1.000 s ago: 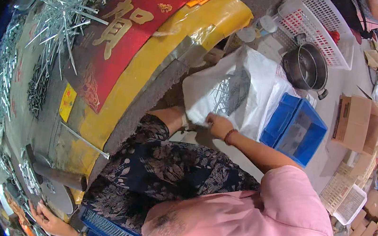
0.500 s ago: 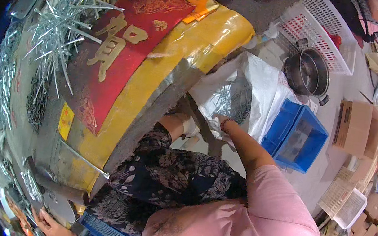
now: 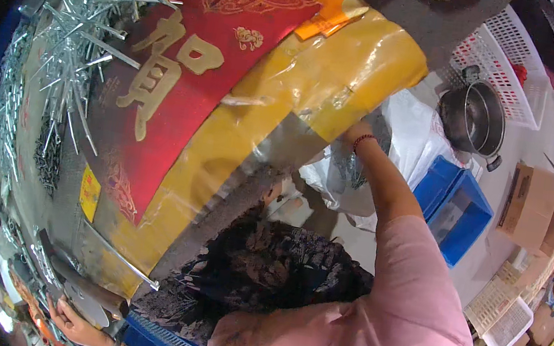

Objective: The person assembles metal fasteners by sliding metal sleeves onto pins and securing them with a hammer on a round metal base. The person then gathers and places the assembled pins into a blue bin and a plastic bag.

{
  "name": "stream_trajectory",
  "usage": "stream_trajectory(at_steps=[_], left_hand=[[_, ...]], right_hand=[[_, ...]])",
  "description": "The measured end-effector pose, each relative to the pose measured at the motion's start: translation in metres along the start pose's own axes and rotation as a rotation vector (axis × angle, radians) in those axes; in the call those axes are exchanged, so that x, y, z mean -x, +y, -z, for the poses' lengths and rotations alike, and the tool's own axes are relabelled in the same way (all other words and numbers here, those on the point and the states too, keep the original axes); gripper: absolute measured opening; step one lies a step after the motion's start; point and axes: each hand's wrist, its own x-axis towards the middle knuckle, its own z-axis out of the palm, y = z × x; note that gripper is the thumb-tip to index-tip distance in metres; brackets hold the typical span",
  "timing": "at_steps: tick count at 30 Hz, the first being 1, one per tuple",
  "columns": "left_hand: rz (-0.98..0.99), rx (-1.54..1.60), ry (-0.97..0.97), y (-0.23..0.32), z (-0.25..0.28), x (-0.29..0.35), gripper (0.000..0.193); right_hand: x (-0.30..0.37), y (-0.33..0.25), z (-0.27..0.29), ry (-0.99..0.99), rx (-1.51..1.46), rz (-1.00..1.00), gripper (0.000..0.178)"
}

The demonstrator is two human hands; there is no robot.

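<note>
Though it's partly hidden, the right hand [image 3: 361, 132] seems over the sack [image 3: 406, 123].

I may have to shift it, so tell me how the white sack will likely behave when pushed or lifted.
The white sack looks floppy: its creased sides would probably fold when pushed. It may be heavy for its size, since the thin grey pieces inside look like metal. Its slumped shape suggests sagging rather than rolling.

A pink short-sleeved shirt [image 3: 353, 337] tops dark patterned trousers [image 3: 279, 261].
</note>
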Motion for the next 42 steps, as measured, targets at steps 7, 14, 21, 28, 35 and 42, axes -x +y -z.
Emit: stream_trajectory(at_steps=[7, 14, 21, 28, 35, 42], left_hand=[[0.017, -0.067, 0.005, 0.005, 0.005, -0.001, 0.038], [-0.059, -0.082, 0.017, -0.006, 0.003, -0.005, 0.037], [-0.056, -0.102, 0.028, 0.000, 0.004, -0.003, 0.036], [-0.003, -0.005, 0.008, 0.001, 0.003, -0.001, 0.037], [-0.018, -0.017, 0.021, -0.004, -0.002, -0.007, 0.040], [-0.020, -0.058, 0.002, -0.018, -0.002, -0.002, 0.037]], right_hand=[[0.070, -0.019, -0.010, -0.071, 0.285, 0.205, 0.107], [0.111, 0.011, -0.072, 0.130, 0.242, 0.212, 0.065], [0.102, 0.004, -0.079, 0.245, 0.335, 0.178, 0.064], [0.102, 0.022, -0.100, 0.298, 0.096, 0.131, 0.026], [0.118, 0.019, -0.084, -0.032, 0.069, 0.114, 0.038], [0.107, 0.018, -0.070, -0.068, 0.074, 0.142, 0.028]])
